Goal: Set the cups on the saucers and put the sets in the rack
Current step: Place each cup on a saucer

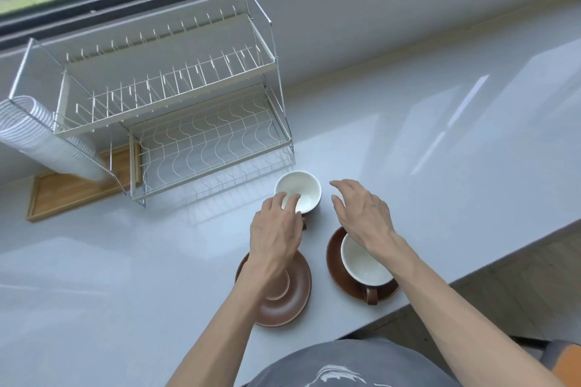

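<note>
- Head view shows a far cup (298,190), white inside, standing on the white worktop (440,135), just in front of the wire rack (176,110).
- The left hand (276,232) reaches to this cup. Its fingertips (290,198) rest over the near rim, bent a little. I cannot tell if it grips the cup yet.
- Under the left wrist lies a brown saucer (283,298) with nothing on it.
- Beside it, to the right, a near cup (361,261) sits on a second saucer (334,256), its brown handle pointing at the person.
- The right hand (361,214) hangs above that cup, fingers spread wide, holding nothing.
- The rack has two shelves, both bare.
- A wooden tray (72,192) lies left of the rack, with a white striped holder (37,135) over it.
</note>
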`<state>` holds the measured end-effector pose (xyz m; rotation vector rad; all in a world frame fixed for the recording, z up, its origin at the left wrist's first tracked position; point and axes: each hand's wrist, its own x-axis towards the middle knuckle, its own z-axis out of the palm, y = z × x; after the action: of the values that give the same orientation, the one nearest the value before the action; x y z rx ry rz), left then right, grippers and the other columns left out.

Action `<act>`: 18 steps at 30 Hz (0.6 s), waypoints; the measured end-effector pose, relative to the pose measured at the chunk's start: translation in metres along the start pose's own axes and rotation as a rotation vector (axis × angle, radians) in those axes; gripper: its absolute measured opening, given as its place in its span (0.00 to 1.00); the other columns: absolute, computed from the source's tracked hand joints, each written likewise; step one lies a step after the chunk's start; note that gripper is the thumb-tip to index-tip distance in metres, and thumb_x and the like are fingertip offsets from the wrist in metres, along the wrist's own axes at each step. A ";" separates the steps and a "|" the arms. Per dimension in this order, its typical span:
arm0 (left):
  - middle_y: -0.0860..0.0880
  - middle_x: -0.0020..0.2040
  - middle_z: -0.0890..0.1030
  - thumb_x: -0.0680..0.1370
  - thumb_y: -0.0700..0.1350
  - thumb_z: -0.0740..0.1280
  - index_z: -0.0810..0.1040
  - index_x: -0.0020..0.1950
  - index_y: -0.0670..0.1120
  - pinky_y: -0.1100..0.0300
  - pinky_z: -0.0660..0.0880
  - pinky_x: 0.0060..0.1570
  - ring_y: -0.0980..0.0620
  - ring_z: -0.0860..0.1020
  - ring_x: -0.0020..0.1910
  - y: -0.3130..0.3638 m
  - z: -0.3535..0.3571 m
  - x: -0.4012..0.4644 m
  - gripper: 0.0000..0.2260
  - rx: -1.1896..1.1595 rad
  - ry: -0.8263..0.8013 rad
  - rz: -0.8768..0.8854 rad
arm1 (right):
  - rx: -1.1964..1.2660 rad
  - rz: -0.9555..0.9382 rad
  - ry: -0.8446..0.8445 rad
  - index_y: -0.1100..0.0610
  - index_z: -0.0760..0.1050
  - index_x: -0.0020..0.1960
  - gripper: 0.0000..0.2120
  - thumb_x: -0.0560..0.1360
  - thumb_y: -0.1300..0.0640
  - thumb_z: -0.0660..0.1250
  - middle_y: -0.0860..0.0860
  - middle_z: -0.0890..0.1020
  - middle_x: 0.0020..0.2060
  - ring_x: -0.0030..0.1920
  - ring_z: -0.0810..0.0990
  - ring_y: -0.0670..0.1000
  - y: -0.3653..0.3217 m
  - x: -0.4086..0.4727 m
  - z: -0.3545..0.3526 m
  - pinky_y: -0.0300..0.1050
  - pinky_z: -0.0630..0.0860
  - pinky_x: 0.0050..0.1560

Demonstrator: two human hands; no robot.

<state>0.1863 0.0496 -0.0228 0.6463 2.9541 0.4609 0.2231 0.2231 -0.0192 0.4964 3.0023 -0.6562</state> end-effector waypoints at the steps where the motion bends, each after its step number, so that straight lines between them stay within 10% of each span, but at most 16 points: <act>1: 0.47 0.69 0.76 0.80 0.45 0.63 0.74 0.70 0.48 0.47 0.78 0.50 0.42 0.76 0.64 -0.002 0.000 0.003 0.18 0.011 0.012 0.000 | 0.010 -0.022 -0.014 0.48 0.69 0.73 0.19 0.83 0.51 0.57 0.49 0.71 0.73 0.63 0.78 0.58 -0.003 0.005 0.002 0.52 0.75 0.57; 12: 0.48 0.76 0.67 0.83 0.49 0.58 0.59 0.80 0.51 0.49 0.74 0.57 0.43 0.76 0.64 -0.016 0.007 0.033 0.25 -0.266 -0.089 -0.237 | 0.052 -0.127 -0.126 0.47 0.61 0.78 0.25 0.82 0.54 0.60 0.52 0.66 0.76 0.63 0.78 0.60 -0.017 0.044 0.028 0.54 0.76 0.58; 18: 0.44 0.65 0.77 0.83 0.46 0.57 0.60 0.79 0.51 0.49 0.71 0.57 0.40 0.78 0.58 -0.027 0.014 0.042 0.23 -0.313 -0.180 -0.271 | 0.109 0.071 -0.147 0.56 0.64 0.75 0.21 0.82 0.58 0.55 0.62 0.83 0.51 0.53 0.80 0.66 -0.020 0.057 0.041 0.55 0.73 0.53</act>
<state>0.1395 0.0478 -0.0451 0.2351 2.6619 0.7683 0.1611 0.2066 -0.0538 0.5317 2.8103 -0.8159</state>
